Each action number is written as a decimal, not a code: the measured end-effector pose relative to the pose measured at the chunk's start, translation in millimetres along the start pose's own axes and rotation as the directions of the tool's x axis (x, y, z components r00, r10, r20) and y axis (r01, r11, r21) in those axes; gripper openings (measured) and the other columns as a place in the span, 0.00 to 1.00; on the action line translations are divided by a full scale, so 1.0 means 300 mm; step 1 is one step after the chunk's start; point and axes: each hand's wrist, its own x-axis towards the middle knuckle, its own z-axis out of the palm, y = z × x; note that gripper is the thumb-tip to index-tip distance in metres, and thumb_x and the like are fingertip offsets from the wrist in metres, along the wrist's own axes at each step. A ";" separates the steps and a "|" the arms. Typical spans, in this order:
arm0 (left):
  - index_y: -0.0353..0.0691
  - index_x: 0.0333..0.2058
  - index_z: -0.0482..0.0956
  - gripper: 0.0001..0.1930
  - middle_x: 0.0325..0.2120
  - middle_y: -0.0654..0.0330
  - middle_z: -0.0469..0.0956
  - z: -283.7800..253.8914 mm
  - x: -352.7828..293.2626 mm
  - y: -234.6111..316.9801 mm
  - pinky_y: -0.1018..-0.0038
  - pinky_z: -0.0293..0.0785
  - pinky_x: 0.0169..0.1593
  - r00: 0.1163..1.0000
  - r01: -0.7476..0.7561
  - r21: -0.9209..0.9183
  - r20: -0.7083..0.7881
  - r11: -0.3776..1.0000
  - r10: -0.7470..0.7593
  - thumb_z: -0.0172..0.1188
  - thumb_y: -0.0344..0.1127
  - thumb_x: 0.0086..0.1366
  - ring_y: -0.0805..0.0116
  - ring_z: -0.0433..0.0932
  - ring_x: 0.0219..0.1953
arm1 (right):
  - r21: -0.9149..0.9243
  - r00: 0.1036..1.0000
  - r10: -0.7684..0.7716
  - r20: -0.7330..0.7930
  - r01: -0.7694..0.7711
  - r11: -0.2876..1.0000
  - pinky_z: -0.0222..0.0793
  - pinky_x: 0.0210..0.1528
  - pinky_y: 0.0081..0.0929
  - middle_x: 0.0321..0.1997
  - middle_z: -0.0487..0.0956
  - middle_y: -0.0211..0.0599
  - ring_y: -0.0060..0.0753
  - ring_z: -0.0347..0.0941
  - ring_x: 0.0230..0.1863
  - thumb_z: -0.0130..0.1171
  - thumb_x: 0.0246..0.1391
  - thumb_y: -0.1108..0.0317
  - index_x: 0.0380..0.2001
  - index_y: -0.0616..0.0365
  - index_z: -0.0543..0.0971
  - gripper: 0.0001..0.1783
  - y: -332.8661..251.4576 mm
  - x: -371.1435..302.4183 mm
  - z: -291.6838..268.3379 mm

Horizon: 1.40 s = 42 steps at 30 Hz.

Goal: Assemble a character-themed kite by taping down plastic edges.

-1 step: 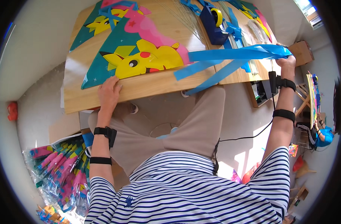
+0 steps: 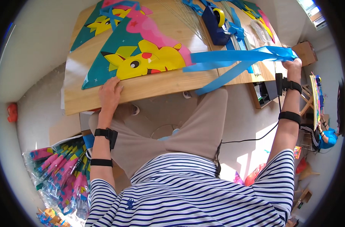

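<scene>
My right hand (image 2: 292, 64) is closed around one end of several bright blue ribbons (image 2: 252, 55), held out to the right. Their loose ends trail left over the table edge and across the lower right of a triangular kite sail (image 2: 104, 68) printed with a yellow cartoon animal on green and pink. Flat at the table's front edge, my left hand (image 2: 110, 94) touches the sail's lower edge, its fingers stretched out and nothing gripped.
On the wooden table (image 2: 81, 102) stand a dark blue tape dispenser (image 2: 216, 28) and thin rods (image 2: 184, 17). Another printed sail (image 2: 99, 28) lies at the back left. Plastic-wrapped kites (image 2: 63, 174) fill the lower left. A person in blue (image 2: 328, 138) works at far right.
My right hand has shifted slightly to the right and down, drawing the blue ribbons with it; their loose ends have slid right. My left hand stays in place.
</scene>
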 end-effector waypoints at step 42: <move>0.45 0.49 0.80 0.19 0.54 0.63 0.79 0.011 -0.017 0.026 0.52 0.63 0.60 0.998 0.045 0.010 -0.038 0.999 -0.045 0.67 0.37 0.57 0.62 0.74 0.60 | -0.552 0.550 0.087 0.831 0.793 0.258 0.76 0.45 0.36 0.37 0.85 0.50 0.45 0.83 0.40 0.67 0.48 0.67 0.36 0.62 0.86 0.12 1.109 -0.934 0.476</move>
